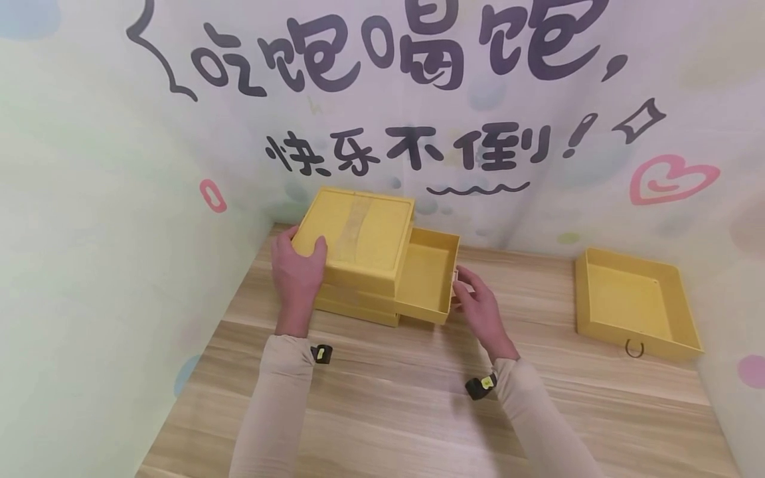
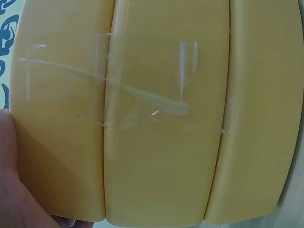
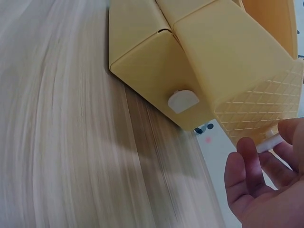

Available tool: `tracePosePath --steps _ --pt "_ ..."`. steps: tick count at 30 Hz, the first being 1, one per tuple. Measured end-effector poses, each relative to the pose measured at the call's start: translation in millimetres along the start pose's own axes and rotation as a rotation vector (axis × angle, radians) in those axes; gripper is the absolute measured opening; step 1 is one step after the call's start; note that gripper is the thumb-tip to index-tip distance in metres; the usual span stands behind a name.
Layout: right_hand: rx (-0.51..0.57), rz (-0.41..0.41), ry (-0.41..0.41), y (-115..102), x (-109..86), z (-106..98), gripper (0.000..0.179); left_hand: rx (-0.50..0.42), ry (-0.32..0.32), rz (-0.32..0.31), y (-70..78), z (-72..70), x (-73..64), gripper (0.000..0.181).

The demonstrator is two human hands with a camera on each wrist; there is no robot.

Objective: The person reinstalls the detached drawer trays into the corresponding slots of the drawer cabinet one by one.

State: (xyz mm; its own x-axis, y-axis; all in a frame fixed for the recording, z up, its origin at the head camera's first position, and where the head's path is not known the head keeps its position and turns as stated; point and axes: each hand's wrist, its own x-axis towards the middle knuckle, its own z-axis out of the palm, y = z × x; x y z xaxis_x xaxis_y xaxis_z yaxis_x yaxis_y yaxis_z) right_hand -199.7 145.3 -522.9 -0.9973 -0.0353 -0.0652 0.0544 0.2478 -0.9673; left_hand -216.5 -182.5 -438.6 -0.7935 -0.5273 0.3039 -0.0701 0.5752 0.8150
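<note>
A yellow plastic drawer cabinet (image 1: pixel 352 232) stands near the back wall, with clear tape (image 2: pixel 142 90) stuck across its tiers. One drawer (image 1: pixel 427 272) juts out of its right side and looks bare inside. My left hand (image 1: pixel 297 275) grips the cabinet's left end, thumb on the top, other fingers down the side and partly hidden. With thumb and fingers, my right hand (image 3: pixel 270 185) pinches the white knob (image 3: pixel 270 143) on the front of the jutting drawer. Below it, a closed drawer (image 3: pixel 147 71) carries another white knob (image 3: pixel 183 101).
A loose yellow drawer (image 1: pixel 630 299) lies open side up on the wooden table (image 1: pixel 394 398), at the right, with a dark curved mark or loop by its near side. Behind the table is a printed wall covering (image 1: pixel 382 106).
</note>
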Motion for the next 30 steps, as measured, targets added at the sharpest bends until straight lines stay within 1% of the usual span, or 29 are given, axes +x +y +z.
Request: tracePosePath --steps 4,10,13,18,20,25,30 --pt "0.002 0.015 -0.002 -0.3 1.7 3.3 0.053 0.003 0.001 -0.003 -0.4 0.1 0.5 0.060" --pt "0.000 0.013 -0.008 -3.2 2.8 7.3 0.053 -0.001 0.000 0.001 -0.8 0.5 0.3 0.059" --pt "0.003 0.026 -0.019 -10.4 2.0 8.7 0.052 -0.005 -0.002 0.000 -0.9 0.3 0.1 0.059" --pt "0.005 0.034 -0.040 -31.4 -1.9 11.5 0.051 -0.008 -0.002 0.001 -0.5 1.1 -0.3 0.058" --pt "0.004 0.034 -0.046 -34.7 -0.7 14.4 0.051 -0.006 -0.005 0.000 0.4 0.6 -0.3 0.059" --pt "0.035 0.049 -0.049 -19.5 9.4 22.9 0.052 0.001 -0.013 -0.010 1.8 -0.3 -0.7 0.059" --pt "0.053 0.025 -0.038 -8.5 15.8 28.6 0.051 0.008 -0.012 -0.017 2.8 -1.9 -0.8 0.059"
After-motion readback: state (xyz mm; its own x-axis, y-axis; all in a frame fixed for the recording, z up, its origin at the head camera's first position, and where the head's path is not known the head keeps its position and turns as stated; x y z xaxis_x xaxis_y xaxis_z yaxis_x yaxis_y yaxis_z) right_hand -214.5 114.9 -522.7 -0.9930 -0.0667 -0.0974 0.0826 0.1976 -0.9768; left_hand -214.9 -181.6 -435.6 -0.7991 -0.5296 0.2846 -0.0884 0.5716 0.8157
